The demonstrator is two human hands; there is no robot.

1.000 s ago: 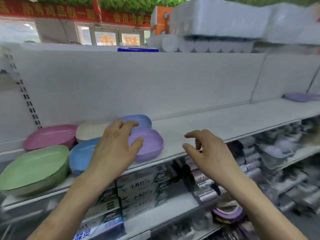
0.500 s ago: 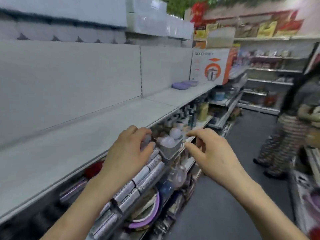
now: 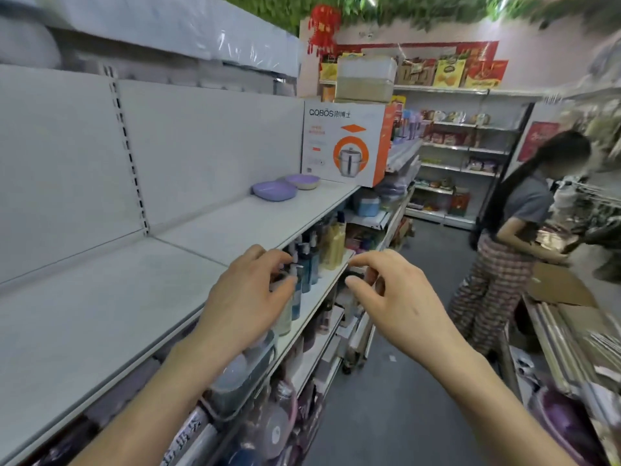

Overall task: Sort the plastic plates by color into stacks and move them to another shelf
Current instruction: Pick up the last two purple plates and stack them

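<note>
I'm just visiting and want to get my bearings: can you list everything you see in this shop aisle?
purple plates: two, purple, side by side at the shelf's far end
white shelf: one, white, along the left
pot box: one, white and orange, behind the plates
bottles: several, dark blue and yellow, on the shelf below
other person: one, grey top, checked trousers, on the right
left hand: one, empty, fingers loosely curled
right hand: one, empty, fingers loosely curled

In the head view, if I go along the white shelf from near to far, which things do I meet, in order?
Bare white shelf → nearer purple plate → farther purple plate → white and orange pot box at the shelf's far end.
</note>
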